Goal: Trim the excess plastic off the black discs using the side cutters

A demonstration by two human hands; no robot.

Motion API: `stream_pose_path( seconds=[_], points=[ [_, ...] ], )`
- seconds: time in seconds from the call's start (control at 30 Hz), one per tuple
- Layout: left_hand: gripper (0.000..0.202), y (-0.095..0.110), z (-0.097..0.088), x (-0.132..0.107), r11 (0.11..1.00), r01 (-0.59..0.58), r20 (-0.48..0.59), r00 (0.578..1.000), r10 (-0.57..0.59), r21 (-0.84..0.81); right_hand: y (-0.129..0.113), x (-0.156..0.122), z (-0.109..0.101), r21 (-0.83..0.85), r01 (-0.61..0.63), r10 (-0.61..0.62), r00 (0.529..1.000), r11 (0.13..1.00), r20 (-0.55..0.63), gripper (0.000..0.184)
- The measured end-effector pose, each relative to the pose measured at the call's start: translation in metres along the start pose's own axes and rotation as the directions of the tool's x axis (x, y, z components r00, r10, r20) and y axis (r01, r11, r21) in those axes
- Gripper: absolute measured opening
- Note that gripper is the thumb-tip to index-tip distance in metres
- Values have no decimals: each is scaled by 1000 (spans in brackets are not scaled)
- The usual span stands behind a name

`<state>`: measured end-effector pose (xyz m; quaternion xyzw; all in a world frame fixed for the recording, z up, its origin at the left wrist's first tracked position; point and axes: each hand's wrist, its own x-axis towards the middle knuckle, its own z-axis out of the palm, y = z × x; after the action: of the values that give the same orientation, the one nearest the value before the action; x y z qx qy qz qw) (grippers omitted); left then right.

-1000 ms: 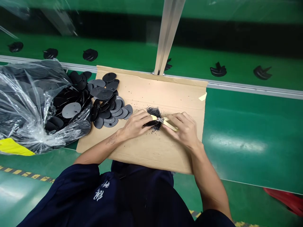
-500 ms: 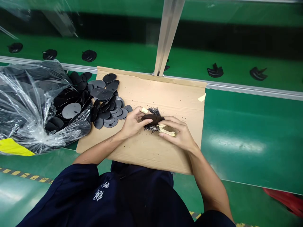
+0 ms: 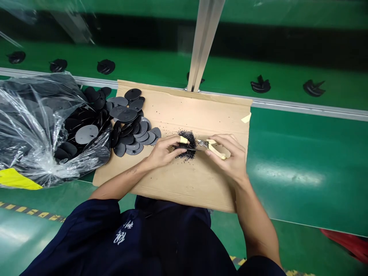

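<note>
My left hand [image 3: 163, 151] pinches a thin black plastic disc [image 3: 184, 147], held edge-on just above a heap of black shavings [image 3: 188, 147] on the cardboard sheet [image 3: 186, 180]. A pale cot covers one fingertip of that hand. My right hand [image 3: 230, 155] is closed round a small cutter with cream handles [image 3: 214, 148]; its metal tip points left, close to the disc's edge. Left of my hands, a pile of black discs [image 3: 129, 122] spills onto the cardboard from a clear plastic bag [image 3: 37, 126].
A green conveyor belt [image 3: 161, 67] behind an aluminium rail [image 3: 301, 105] carries several black parts. An aluminium post [image 3: 202, 42] rises at the cardboard's far edge. Green worktop [image 3: 301, 168] lies to the right, something red [image 3: 347, 241] at the bottom right.
The disc, shown with its face up half a second ago, is now turned edge-on and lower. My right hand with the cutter has shifted right and up slightly. Belt parts drifted left.
</note>
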<state>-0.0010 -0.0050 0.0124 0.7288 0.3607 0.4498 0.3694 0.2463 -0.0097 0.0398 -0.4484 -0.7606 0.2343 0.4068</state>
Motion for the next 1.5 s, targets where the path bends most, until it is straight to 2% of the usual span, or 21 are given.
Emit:
stream_pose_path(
  seconds=[0.13, 0.27, 0.57, 0.9, 1.07, 1.3, 1.5],
  points=[
    [18, 1, 2, -2, 999, 3, -16, 1000, -4, -54, 7, 0, 3, -30, 71, -70, 997, 997, 46, 31],
    [20, 1, 2, -3, 996, 1, -23, 1000, -3, -89, 7, -2, 4, -39, 89, -85, 992, 995, 91, 35],
    [17, 2, 3, -3, 997, -56, -22, 998, 55, -45, 6, -4, 5, -78, 140, -135, 989, 987, 64, 45],
    [17, 3, 3, -3, 996, -77, -35, 996, 76, -34, 6, -5, 3, -98, 184, -178, 982, 978, 70, 40],
    [18, 2, 5, -4, 997, -70, -46, 997, 69, -31, 11, -7, 2, -130, 211, -203, 976, 969, 79, 45],
    [19, -1, 8, -7, 989, -144, -58, 988, 143, -17, 9, -9, -3, -282, 261, -230, 963, 923, 137, 29],
    [19, 7, 5, -5, 987, -158, -41, 987, 158, 8, 4, -6, -2, -135, 207, -197, 977, 969, 83, 20]
  ],
)
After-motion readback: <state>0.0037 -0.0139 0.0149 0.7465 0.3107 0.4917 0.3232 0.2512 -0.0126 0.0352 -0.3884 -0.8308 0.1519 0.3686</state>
